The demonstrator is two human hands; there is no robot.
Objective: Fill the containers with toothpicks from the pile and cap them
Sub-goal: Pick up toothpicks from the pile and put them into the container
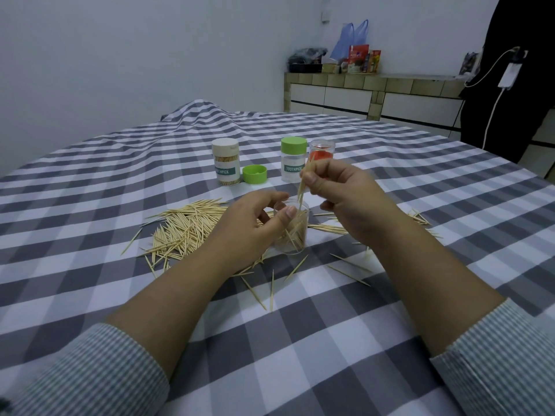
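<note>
1. The left hand [253, 219] grips a clear jar [292, 232] standing on the checked cloth [330, 340], thumb across the near wall, fingers curled round the far side.
2. The jar is uncapped and partly filled with toothpicks lying at loose angles inside.
3. The right hand [345, 195] pinches a small bundle of toothpicks [304, 183] between thumb and fingertips, just above the jar's mouth.
4. The bundle hangs tilted, its lower tips right at the rim or just inside; I can't tell which.
5. The pile of toothpicks [183, 228] lies on the cloth left of the jar, partly behind the left hand, with strays scattered in front of and right of the jar.
6. Further back, a white-capped jar [225, 162] stands full of toothpicks.
7. A loose green cap [254, 174] lies just right of it, open side up.
8. A green-capped jar [293, 159] stands upright behind the right hand, looking empty.
9. Just beside that one stands a clear jar with something red inside [321, 151].
</note>
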